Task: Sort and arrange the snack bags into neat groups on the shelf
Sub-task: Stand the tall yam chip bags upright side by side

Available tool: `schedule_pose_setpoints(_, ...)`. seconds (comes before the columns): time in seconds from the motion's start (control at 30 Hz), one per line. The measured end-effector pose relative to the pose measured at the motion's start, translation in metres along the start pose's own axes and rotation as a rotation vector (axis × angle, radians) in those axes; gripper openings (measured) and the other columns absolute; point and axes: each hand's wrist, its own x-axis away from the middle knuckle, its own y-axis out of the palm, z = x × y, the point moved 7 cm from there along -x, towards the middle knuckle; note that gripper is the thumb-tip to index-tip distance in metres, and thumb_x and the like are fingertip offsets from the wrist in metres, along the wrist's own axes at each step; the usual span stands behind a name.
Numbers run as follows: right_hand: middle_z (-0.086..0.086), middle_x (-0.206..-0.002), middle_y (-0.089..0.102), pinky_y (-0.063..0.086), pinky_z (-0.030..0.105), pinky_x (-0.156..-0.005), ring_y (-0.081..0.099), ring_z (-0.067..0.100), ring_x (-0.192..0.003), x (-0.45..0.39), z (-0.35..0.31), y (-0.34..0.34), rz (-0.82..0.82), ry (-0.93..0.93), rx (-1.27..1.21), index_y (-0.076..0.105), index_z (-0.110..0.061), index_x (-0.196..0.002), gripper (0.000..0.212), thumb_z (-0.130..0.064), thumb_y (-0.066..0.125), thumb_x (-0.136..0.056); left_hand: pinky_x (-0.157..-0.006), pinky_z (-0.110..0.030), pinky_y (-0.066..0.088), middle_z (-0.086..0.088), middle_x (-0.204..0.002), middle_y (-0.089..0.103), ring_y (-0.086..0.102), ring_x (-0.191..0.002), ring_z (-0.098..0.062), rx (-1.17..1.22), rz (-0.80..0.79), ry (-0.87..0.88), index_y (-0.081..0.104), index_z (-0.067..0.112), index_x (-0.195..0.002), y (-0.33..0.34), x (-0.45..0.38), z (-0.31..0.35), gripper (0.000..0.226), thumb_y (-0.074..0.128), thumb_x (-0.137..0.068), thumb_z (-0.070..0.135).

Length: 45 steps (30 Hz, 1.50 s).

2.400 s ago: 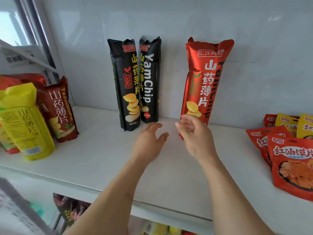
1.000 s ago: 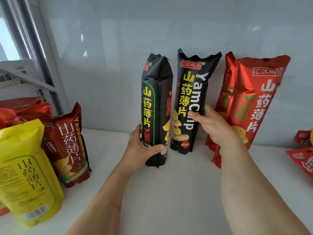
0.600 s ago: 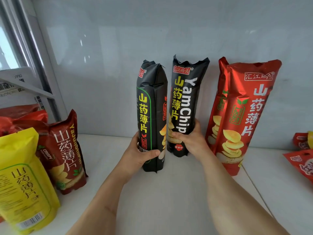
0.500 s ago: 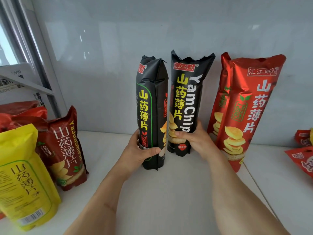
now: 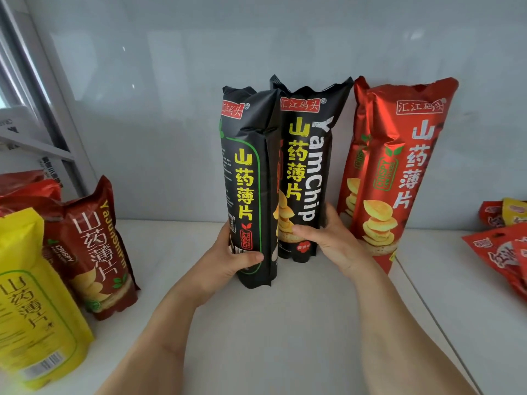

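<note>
Two tall black yam chip bags stand upright at the middle of the white shelf (image 5: 285, 337). My left hand (image 5: 228, 258) grips the lower part of the left black bag (image 5: 251, 178), which stands a little forward and is turned sideways. My right hand (image 5: 330, 240) holds the lower part of the right black bag (image 5: 308, 155), which leans on the back wall. A tall red yam chip bag (image 5: 399, 166) leans on the wall just right of my right hand.
At the left stand a dark red yam chip pouch (image 5: 94, 252) and a yellow pouch (image 5: 31, 309), with more red bags behind them. Small red and yellow snack packets (image 5: 502, 246) lie at the right edge. A window frame rises at the far left.
Both hands reached from open air and took hold of the two black bags. The left bag has been turned and drawn slightly forward; in the last half second little has moved.
</note>
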Motion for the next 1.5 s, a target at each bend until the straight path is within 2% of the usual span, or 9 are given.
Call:
schedule_pose_setpoints(0.17, -0.023, -0.153, 0.033, 0.032, 0.036, -0.115, 0.033, -0.008, -0.136, 0.041, -0.001, 0.008, 0.027, -0.03, -0.007, 0.019, -0.048, -0.149, 0.111, -0.064, 0.083, -0.06, -0.091, -0.018, 0.048, 0.016, -0.129, 0.064, 0.062, -0.114, 0.002, 0.01, -0.047, -0.006, 0.045, 0.041, -0.139, 0.006, -0.003, 0.0, 0.085, 0.087, -0.065, 0.041)
schedule_pose_setpoints(0.3, -0.036, -0.113, 0.045, 0.038, -0.005, -0.072, 0.042, -0.037, -0.095, 0.064, -0.01, 0.015, -0.013, -0.077, 0.025, 0.038, -0.052, -0.114, 0.065, -0.016, 0.08, -0.08, -0.099, -0.028, 0.049, 0.012, -0.142, 0.052, 0.056, -0.125, -0.004, -0.07, -0.03, 0.015, 0.04, 0.049, -0.138, 0.018, -0.006, -0.001, 0.095, 0.086, -0.057, 0.066)
schedule_pose_setpoints(0.4, -0.038, -0.112, 0.036, 0.036, -0.008, -0.064, 0.038, -0.043, -0.084, 0.071, -0.015, 0.015, -0.041, -0.087, 0.081, 0.028, -0.059, -0.11, 0.076, -0.014, 0.08, -0.078, -0.091, -0.019, 0.046, 0.012, -0.142, 0.049, 0.052, -0.125, 0.0, -0.087, -0.061, 0.025, 0.041, 0.064, -0.12, 0.03, -0.003, 0.004, 0.07, 0.076, -0.06, 0.072)
schedule_pose_setpoints(0.57, -0.04, -0.109, 0.029, 0.034, -0.008, -0.061, 0.035, -0.044, -0.078, 0.076, -0.014, 0.015, -0.047, -0.062, 0.138, 0.026, -0.051, -0.115, 0.076, -0.013, 0.081, -0.078, -0.113, -0.04, 0.039, 0.011, -0.144, 0.045, 0.046, -0.134, -0.008, -0.116, -0.13, 0.028, 0.047, 0.076, -0.108, 0.037, -0.002, 0.003, 0.055, 0.067, -0.058, 0.089)
schedule_pose_setpoints(0.67, -0.045, -0.113, 0.023, 0.033, -0.009, -0.065, 0.026, -0.044, -0.085, 0.073, -0.005, 0.01, -0.009, -0.041, 0.198, 0.008, -0.057, -0.127, 0.098, -0.031, 0.085, -0.073, -0.094, -0.024, 0.047, 0.006, -0.138, 0.048, 0.053, -0.124, -0.008, -0.137, -0.086, 0.06, 0.048, 0.067, -0.111, 0.044, -0.005, 0.008, 0.061, 0.068, -0.056, 0.084)
schedule_pose_setpoints(0.83, -0.025, -0.144, 0.034, 0.035, 0.005, -0.087, 0.037, -0.013, -0.121, 0.072, 0.005, 0.006, 0.026, -0.012, 0.207, 0.011, -0.046, -0.15, 0.111, -0.044, 0.086, -0.068, -0.088, -0.016, 0.049, 0.009, -0.134, 0.049, 0.056, -0.115, 0.002, -0.102, -0.094, 0.109, 0.048, 0.051, -0.13, 0.049, -0.007, 0.013, 0.104, 0.07, -0.038, 0.093)
schedule_pose_setpoints(0.97, -0.024, -0.139, 0.038, 0.037, 0.024, -0.101, 0.038, -0.001, -0.126, 0.071, 0.012, 0.006, 0.005, 0.03, 0.169, 0.017, -0.051, -0.144, 0.099, -0.046, 0.084, -0.071, -0.118, -0.049, 0.034, 0.009, -0.155, 0.041, 0.04, -0.142, -0.012, 0.013, -0.097, 0.054, 0.028, 0.044, -0.153, 0.035, -0.018, 0.004, 0.129, 0.078, -0.042, 0.086)
schedule_pose_setpoints(1.2, -0.022, -0.145, 0.045, 0.042, 0.028, -0.102, 0.044, 0.004, -0.132, 0.07, 0.015, 0.002, 0.012, 0.033, 0.19, 0.022, -0.051, -0.147, 0.094, -0.059, 0.078, -0.071, -0.104, -0.03, 0.047, 0.007, -0.139, 0.063, 0.058, -0.129, -0.013, 0.146, -0.254, 0.049, 0.041, 0.035, -0.149, 0.057, -0.023, 0.011, 0.118, 0.088, -0.047, 0.07)
schedule_pose_setpoints(1.5, -0.02, -0.144, 0.049, 0.042, 0.043, -0.11, 0.045, 0.009, -0.134, 0.072, 0.022, -0.003, 0.034, 0.056, 0.201, 0.036, -0.049, -0.142, 0.08, -0.065, 0.073, -0.073, -0.104, -0.035, 0.05, 0.013, -0.132, 0.064, 0.055, -0.128, -0.009, 0.078, -0.146, 0.028, 0.052, 0.04, -0.137, 0.048, -0.021, 0.0, 0.099, 0.087, -0.049, 0.069)
